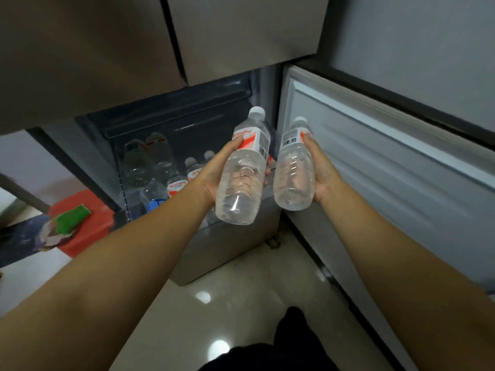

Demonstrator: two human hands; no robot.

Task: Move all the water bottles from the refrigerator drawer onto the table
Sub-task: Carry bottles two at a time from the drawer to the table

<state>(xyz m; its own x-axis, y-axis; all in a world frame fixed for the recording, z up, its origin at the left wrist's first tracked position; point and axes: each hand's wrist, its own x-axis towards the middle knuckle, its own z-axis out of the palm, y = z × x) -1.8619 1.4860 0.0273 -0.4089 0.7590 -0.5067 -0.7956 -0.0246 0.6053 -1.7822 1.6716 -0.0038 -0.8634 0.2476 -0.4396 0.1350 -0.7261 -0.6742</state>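
Note:
My left hand (214,172) grips a clear water bottle (242,180) with a red-and-white label and white cap, held above the open refrigerator drawer (225,245). My right hand (322,172) grips a second water bottle (293,172) of the same kind beside it. Both bottles tilt away from me, caps pointing up. Several more bottles (174,180) remain in the drawer below, partly hidden by my left forearm; one has a blue cap (154,204).
The open refrigerator door (388,162) stands close on the right. Closed upper fridge doors (160,49) overhang the drawer. A red surface (88,231) with a green sponge (71,218) lies at the left. Glossy tiled floor (227,303) is below.

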